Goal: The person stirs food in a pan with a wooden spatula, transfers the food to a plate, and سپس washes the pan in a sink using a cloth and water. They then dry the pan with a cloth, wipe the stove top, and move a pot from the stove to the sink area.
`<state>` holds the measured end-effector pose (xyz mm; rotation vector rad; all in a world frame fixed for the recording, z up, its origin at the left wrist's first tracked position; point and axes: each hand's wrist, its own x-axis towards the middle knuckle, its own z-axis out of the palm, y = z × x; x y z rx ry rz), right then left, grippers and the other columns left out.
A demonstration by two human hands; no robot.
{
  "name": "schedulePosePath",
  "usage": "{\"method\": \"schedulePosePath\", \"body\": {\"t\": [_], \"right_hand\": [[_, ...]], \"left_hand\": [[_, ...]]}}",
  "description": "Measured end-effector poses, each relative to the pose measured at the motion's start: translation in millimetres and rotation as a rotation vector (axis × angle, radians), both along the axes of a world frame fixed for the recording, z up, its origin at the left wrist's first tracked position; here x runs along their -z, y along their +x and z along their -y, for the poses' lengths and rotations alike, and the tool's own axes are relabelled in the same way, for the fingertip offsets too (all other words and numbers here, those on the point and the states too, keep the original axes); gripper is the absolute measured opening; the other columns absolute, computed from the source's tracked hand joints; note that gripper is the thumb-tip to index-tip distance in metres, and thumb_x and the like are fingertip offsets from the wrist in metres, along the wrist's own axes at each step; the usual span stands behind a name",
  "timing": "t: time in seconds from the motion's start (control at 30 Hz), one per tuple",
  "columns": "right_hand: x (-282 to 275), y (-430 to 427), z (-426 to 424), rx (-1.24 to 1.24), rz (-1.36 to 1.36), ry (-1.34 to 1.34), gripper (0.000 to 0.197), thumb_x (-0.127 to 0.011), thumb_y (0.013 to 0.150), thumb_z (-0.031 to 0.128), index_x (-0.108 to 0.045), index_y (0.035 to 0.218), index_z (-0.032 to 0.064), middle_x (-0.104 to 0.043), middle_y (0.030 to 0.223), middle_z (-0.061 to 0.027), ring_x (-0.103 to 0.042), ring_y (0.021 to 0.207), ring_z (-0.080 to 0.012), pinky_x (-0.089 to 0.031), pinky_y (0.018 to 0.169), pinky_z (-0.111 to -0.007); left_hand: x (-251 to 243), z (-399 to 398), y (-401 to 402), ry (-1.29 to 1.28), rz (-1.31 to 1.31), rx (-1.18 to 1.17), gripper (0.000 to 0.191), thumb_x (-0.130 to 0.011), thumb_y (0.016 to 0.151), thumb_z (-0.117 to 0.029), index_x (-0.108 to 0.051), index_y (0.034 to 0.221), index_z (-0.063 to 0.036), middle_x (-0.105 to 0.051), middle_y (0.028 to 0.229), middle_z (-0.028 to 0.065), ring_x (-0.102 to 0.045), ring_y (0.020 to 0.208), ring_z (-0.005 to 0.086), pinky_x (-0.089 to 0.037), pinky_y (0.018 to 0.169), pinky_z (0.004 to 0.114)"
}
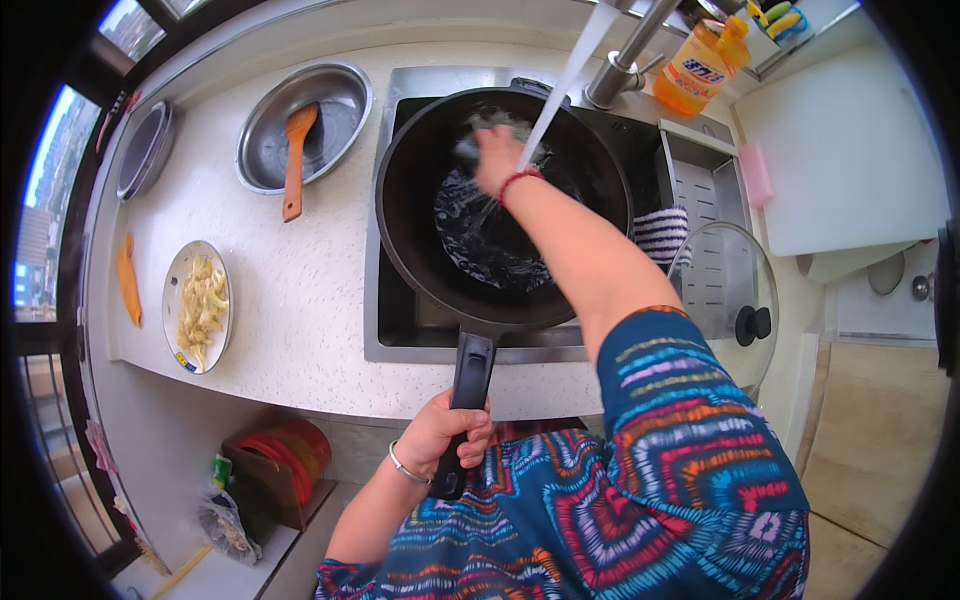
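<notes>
A large black wok [420,262] with water [480,240] in its bottom rests over the sink. Around its long black handle [474,367] my left hand [450,431] is closed, near the counter's front edge. My right hand [501,154] reaches inside, against the far part of the wok's inner surface. Under its fingers is a blurred, pale grey scrubber [469,146]; motion hides its exact shape. From the faucet [613,79] a stream of water [566,79] runs down onto my right hand near the wrist.
Left on the counter are a metal basin [341,112] with a wooden spatula [298,142] and a plate of cauliflower [202,300]. At the right, a glass lid [739,285] leans by a striped cloth [661,231]. An orange detergent bottle [697,67] stands behind the sink [379,330].
</notes>
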<state>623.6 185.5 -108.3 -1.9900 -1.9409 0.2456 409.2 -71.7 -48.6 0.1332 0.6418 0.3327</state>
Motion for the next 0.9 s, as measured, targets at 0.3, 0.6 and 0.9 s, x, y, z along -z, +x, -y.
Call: {"method": "schedulePosePath", "body": {"t": [0.3, 0.6, 0.9], "right_hand": [[-7, -39, 84, -0.634, -0.446, -0.518, 0.051, -0.064, 0.065, 0.017, -0.049, 0.113, 0.0049, -0.056, 0.103, -0.0225, -0.056, 0.094, -0.0331, -0.045, 0.082, -0.036], [-76, 84, 116, -0.409, 0.636, -0.695, 0.025, -0.057, 0.074, 0.022, -0.065, 0.098, 0.0169, -0.065, 0.094, -0.0059, -0.061, 0.091, -0.0245, -0.048, 0.077, -0.038], [-45, 163, 46, -0.018, 0.201, 0.098, 0.019, -0.055, 0.072, 0.004, -0.063, 0.084, 0.0170, -0.053, 0.096, -0.0120, -0.056, 0.088, -0.0322, -0.046, 0.079, -0.038]], "left_hand": [[-5, -2, 4, 0.024, -0.057, -0.012, 0.011, -0.053, 0.079, -0.002, -0.048, 0.089, -0.0031, -0.045, 0.058, 0.0049, -0.040, 0.041, 0.0112, -0.035, 0.037, 0.025], [-4, 2, 3, 0.042, -0.062, -0.038, 0.011, -0.052, 0.079, -0.002, -0.048, 0.089, -0.0028, -0.045, 0.058, 0.0051, -0.041, 0.041, 0.0113, -0.035, 0.037, 0.025], [-7, 2, 6, 0.036, -0.092, -0.034, 0.010, -0.052, 0.079, -0.001, -0.045, 0.086, -0.0036, -0.045, 0.059, 0.0053, -0.040, 0.041, 0.0114, -0.035, 0.038, 0.025]]}}
